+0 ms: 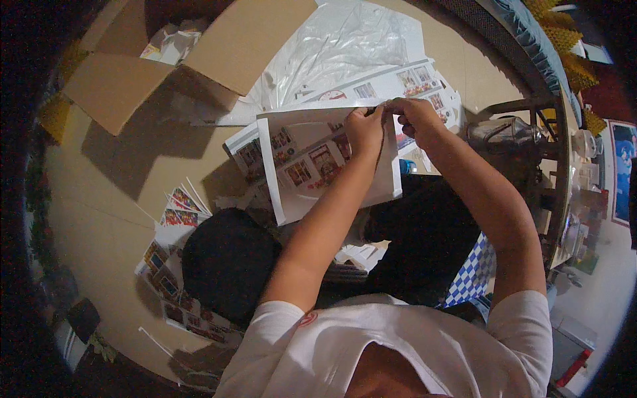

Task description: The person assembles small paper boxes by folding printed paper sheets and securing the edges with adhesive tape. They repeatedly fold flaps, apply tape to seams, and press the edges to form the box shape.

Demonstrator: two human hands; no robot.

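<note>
A shallow white card box or frame [271, 169] with raised edges is in front of me, over my lap. Printed pictures show within its outline; I cannot tell whether they are on its base or on a sheet beneath. At its far right corner, my left hand [365, 136] is closed with thumb and fingers pinched at the edge. My right hand [419, 121] meets it there, fingers also pinched together. Whatever small part lies between the fingertips is hidden, but both hands grip the corner of the white card. Beyond it lie printed white sheets [415, 78].
An open brown cardboard box [119, 89] stands at the far left with white pieces inside. Crumpled clear plastic [338, 43] lies behind the sheets. More printed card pieces [159, 265] spread on the floor at left. A wooden table [564, 166] stands at right.
</note>
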